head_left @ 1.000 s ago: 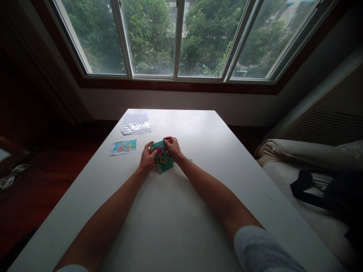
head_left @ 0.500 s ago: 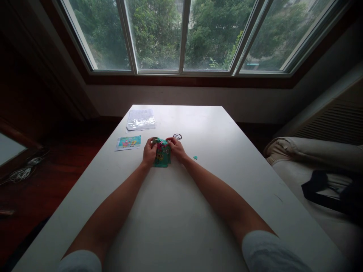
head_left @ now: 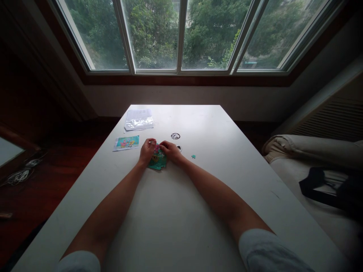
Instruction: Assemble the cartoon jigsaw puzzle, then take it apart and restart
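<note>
A small teal cartoon jigsaw puzzle (head_left: 157, 161) lies on the white table (head_left: 176, 211) between my two hands. My left hand (head_left: 146, 151) grips its left edge with curled fingers. My right hand (head_left: 170, 150) pinches its top right part, fingertips close to the left hand's. A single loose teal puzzle piece (head_left: 193, 156) lies on the table to the right of my right wrist.
A cartoon picture card (head_left: 126, 142) lies left of my hands, a clear plastic bag (head_left: 139, 120) beyond it. Two small dark rings (head_left: 175, 136) sit behind my right hand. A sofa with a black bag (head_left: 326, 185) stands at the right; windows ahead.
My hands drew closer together over the puzzle and lowered it flatter toward the table. The two small rings behind my right hand are now uncovered.
</note>
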A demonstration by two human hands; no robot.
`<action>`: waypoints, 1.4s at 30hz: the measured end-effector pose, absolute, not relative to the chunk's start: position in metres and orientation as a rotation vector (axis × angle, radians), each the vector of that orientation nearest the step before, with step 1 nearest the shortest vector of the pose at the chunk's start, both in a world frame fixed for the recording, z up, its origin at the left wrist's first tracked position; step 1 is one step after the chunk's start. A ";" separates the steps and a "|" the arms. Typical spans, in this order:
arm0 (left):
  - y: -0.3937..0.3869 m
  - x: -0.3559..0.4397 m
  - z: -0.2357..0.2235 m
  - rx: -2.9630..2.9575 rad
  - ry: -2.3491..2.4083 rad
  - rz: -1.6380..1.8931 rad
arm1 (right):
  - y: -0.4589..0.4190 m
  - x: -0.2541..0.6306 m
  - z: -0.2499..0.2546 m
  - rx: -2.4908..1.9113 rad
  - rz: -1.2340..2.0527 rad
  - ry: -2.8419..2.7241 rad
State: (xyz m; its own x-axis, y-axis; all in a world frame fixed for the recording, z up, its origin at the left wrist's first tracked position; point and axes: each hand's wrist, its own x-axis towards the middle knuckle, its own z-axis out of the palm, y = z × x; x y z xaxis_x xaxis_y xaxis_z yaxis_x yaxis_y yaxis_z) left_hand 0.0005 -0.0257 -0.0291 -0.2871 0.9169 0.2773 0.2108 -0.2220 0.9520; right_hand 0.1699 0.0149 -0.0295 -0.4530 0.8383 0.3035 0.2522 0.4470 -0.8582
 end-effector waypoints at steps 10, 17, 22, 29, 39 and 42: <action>-0.025 0.000 -0.028 1.287 1.232 1.502 | 0.011 0.169 -0.032 -1.043 0.792 -1.889; -0.028 -0.005 -0.024 1.218 1.048 1.373 | 0.008 0.171 -0.029 -0.955 0.925 -1.838; -0.027 -0.004 -0.025 1.191 1.060 1.429 | 0.011 0.170 -0.032 -0.913 0.988 -1.808; -0.022 -0.012 -0.028 1.036 1.105 1.529 | 0.017 0.174 -0.034 -1.013 0.858 -1.802; -0.019 -0.013 -0.029 0.914 0.935 1.668 | 0.013 0.180 -0.026 -0.827 1.032 -2.081; -0.018 -0.011 -0.031 0.897 0.951 1.681 | 0.009 0.177 -0.026 -0.780 0.998 -2.125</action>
State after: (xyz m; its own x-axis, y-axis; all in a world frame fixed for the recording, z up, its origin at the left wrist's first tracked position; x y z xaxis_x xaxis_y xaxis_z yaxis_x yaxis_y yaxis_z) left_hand -0.0110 -0.0185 -0.0315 -0.2583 0.9573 0.1300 -0.3816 -0.2248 0.8966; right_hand 0.1771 0.0088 -0.0257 -0.6078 0.7333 0.3047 0.2336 0.5318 -0.8140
